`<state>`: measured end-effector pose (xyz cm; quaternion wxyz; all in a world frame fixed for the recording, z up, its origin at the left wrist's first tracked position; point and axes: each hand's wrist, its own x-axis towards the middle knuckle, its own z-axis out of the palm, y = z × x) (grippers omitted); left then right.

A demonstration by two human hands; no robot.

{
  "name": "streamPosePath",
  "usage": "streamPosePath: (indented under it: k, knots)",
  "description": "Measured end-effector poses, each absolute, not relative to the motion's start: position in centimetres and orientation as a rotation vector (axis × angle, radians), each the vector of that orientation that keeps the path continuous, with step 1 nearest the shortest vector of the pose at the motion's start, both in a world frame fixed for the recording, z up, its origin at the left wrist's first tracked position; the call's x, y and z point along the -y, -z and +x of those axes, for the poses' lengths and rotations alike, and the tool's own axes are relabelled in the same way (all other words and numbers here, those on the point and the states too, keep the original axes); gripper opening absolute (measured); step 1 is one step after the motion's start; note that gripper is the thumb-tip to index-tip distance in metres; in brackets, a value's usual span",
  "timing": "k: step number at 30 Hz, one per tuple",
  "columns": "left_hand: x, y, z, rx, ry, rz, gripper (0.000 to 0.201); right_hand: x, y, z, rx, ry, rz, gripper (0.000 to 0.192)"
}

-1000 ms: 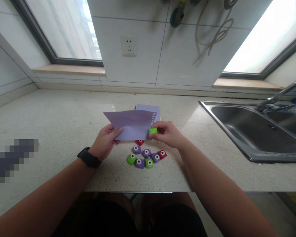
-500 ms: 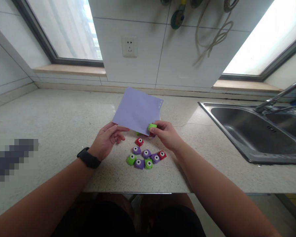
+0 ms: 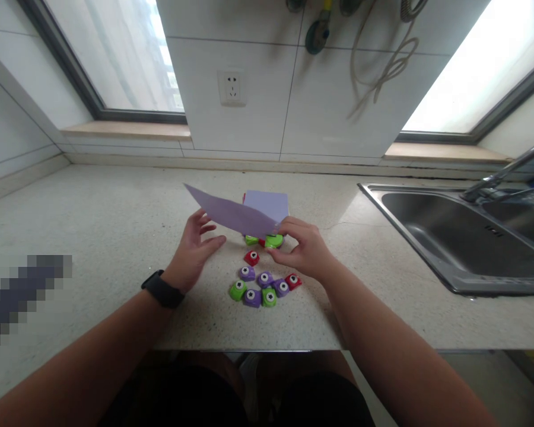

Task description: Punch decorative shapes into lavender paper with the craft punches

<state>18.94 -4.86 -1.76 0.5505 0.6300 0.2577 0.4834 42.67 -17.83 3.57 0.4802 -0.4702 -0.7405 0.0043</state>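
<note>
Head view looks down on a speckled pale stone surface (image 3: 115,225) where the person's two bare hands meet over a scatter of small craft punches. The right hand (image 3: 305,252) pinches a small green plastic paper punch (image 3: 273,241) between thumb and fingertips, low over the surface, and the punch grips the right end of a thin lilac sheet of paper (image 3: 231,214). That sheet is tilted nearly edge-on to the camera, its far end rising toward the left. The left hand (image 3: 194,249), with a black band on its wrist (image 3: 162,289), is open with fingers spread and loosely curled, just under the sheet; whether a fingertip touches the paper cannot be told. Behind the raised sheet a flat stack of lilac paper (image 3: 267,204) lies on the surface. Close to the person's side of the hands sits a cluster of little green, purple and red punches (image 3: 262,287), with a single red punch (image 3: 251,257) between the cluster and the hands, and another green punch (image 3: 250,240) just left of the held one. A steel sink (image 3: 463,243) lies well apart to the right. Compared with half a second ago, the sheet has swung from facing the camera, standing up, to lying almost flat and edge-on, the right hand has dropped closer to the surface, and the left hand has lifted slightly with its fingers more open.
</note>
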Motion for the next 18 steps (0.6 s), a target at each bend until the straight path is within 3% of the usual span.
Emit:
streamPosePath:
  k: [5, 9, 13, 18]
  knots:
    - [4.7, 1.6, 18.0, -0.555, -1.149, 1.620, 0.037, 18.0, -3.5, 42.7, 1.845, -0.030, -1.106, 0.024]
    - [4.2, 0.5, 16.9, -0.491, -0.994, 1.811, 0.048, 18.2, -3.4, 42.9, 1.874, -0.020, -1.096, 0.029]
    - [4.0, -0.2, 16.8, -0.572, -0.955, 1.826, 0.036, 18.3, -3.5, 42.9, 1.891, -0.029, -1.090, 0.028]
    - [4.4, 0.1, 17.0, -0.615, -0.882, 1.779, 0.039, 18.4, -3.8, 42.8, 1.918, -0.045, -1.088, 0.026]
